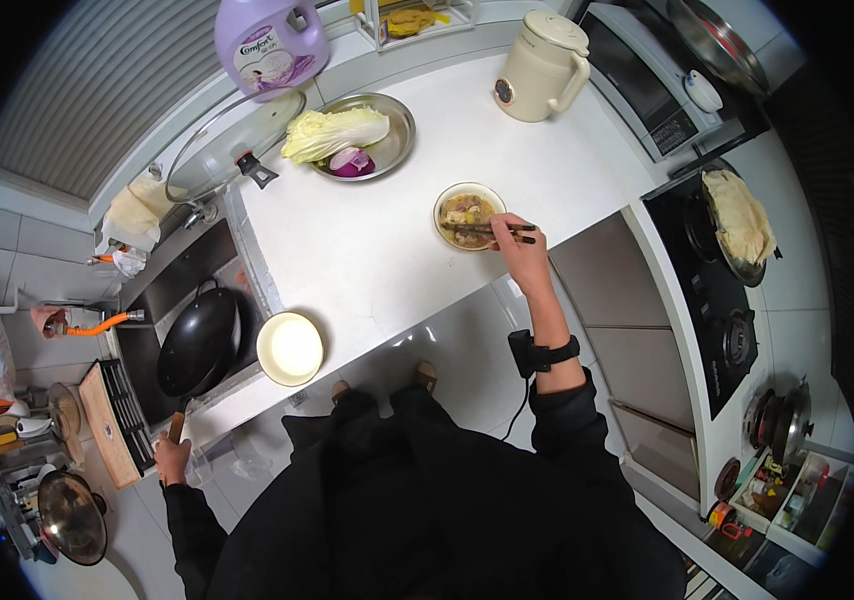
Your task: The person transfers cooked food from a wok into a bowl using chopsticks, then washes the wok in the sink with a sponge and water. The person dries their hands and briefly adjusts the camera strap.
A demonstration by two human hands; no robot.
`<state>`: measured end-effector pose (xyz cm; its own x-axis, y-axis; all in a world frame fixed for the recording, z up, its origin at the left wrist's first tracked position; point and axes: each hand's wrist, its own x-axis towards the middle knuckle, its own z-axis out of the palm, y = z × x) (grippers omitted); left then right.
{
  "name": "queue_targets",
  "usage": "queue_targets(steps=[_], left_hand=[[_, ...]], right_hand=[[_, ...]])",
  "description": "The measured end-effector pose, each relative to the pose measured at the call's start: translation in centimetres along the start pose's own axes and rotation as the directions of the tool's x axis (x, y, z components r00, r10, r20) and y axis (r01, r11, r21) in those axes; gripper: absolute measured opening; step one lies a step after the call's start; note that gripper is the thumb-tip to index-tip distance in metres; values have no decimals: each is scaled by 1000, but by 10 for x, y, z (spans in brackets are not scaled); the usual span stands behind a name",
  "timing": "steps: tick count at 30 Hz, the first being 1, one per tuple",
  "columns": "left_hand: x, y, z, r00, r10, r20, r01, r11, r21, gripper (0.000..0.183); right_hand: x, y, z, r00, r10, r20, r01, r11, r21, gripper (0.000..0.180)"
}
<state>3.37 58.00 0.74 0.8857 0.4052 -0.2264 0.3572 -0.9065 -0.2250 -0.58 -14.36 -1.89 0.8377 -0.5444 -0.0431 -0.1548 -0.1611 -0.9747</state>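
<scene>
Between the fingers of my right hand [514, 247] is a pair of dark chopsticks [483, 228], their tips in a small bowl of food [470, 196] on the white counter. My left hand [172, 454] grips the brown handle [176, 427] of the black wok [198, 341], which sits tilted in the sink [194, 262]. A cream bowl [290, 349] with a pale inside stands on the counter beside the sink. Farther back, a metal plate [399, 139] carries a piece of napa cabbage [340, 133] and a cut purple onion [352, 161].
A glass lid [224, 146] leans behind the sink near a purple Comfort jug [269, 49]. At the back right stand a cream electric kettle [541, 67] and a microwave [641, 79]. On the right, flatbread [738, 214] lies in a pan over the gas stove [712, 322].
</scene>
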Motion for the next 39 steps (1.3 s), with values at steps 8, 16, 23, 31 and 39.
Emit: queue_targets(steps=[8, 16, 23, 31, 39], left_hand=[[12, 5, 9, 998, 48, 39, -42, 990, -135, 66], [10, 4, 41, 955, 278, -102, -292, 828, -479, 63], [-21, 44, 45, 983, 178, 55, -131, 870, -475, 63], [-46, 54, 52, 968, 194, 162, -108, 897, -429, 61], [-51, 71, 56, 948, 266, 176, -158, 871, -466, 61]], right_hand=[[-5, -12, -12, 999, 33, -11, -33, 996, -84, 25], [1, -19, -13, 989, -82, -124, 62, 986, -156, 20], [20, 0, 8, 991, -15, -134, 4, 996, -85, 21], [11, -3, -32, 997, 64, -54, -71, 986, -151, 22], [10, 7, -23, 993, 24, -120, -32, 998, -61, 21]])
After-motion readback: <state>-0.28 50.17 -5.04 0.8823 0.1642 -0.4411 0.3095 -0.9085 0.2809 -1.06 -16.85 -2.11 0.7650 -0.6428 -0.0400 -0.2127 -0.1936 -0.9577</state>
